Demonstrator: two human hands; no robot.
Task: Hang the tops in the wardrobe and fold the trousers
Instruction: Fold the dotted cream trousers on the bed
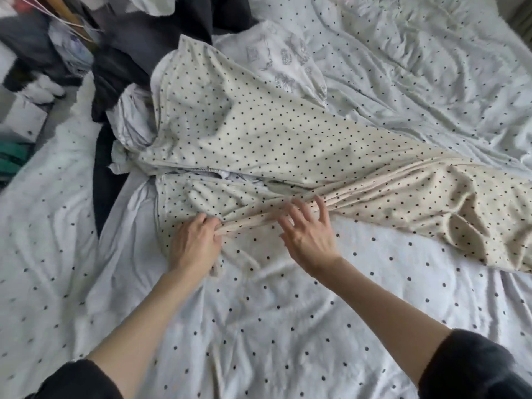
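The cream dotted trousers [288, 145] lie spread on the bed [288, 312]; left hand [193, 243] pinches the near edge; right hand [309, 237] hovers spread; light, limp cloth, best taken at waistband and hems.

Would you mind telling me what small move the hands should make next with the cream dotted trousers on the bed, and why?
Probably sweep the right hand rightward along the bunched ridge to flatten it. The left hand already has a grip on the gathered fabric of the cream dotted trousers, anchoring that end, while the right hand's fingers are spread open over the creases. The leg needs to lie flat before folding.
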